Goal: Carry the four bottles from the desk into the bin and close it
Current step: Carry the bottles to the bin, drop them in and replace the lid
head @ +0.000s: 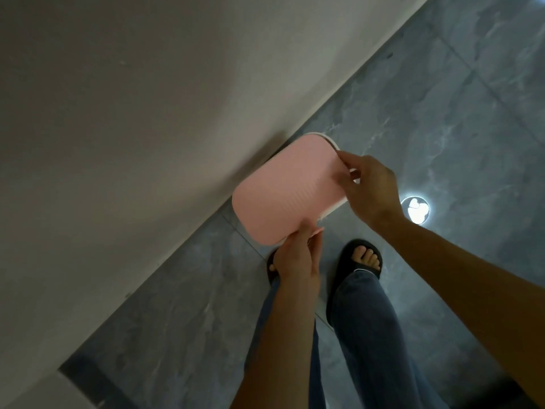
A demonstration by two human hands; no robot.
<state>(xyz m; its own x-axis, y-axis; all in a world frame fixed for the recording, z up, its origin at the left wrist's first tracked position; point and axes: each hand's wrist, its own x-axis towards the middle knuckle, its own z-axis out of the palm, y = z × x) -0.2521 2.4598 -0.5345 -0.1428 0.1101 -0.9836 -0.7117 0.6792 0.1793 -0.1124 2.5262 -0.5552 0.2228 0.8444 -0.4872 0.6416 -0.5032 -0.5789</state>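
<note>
A pink ribbed lid [283,190] covers the top of a small bin that stands on the floor against the wall; a white rim [334,209] shows along its right edge. My left hand [298,258] pinches the lid's near corner. My right hand [371,187] grips the lid's right edge, fingers curled over it. No bottles are in view; the bin's inside is hidden by the lid.
A pale wall [147,113] runs diagonally on the left and meets the grey marbled tile floor [442,113]. My feet in black slippers [362,258] stand just before the bin. A bright light reflection [415,209] shines on the floor to the right.
</note>
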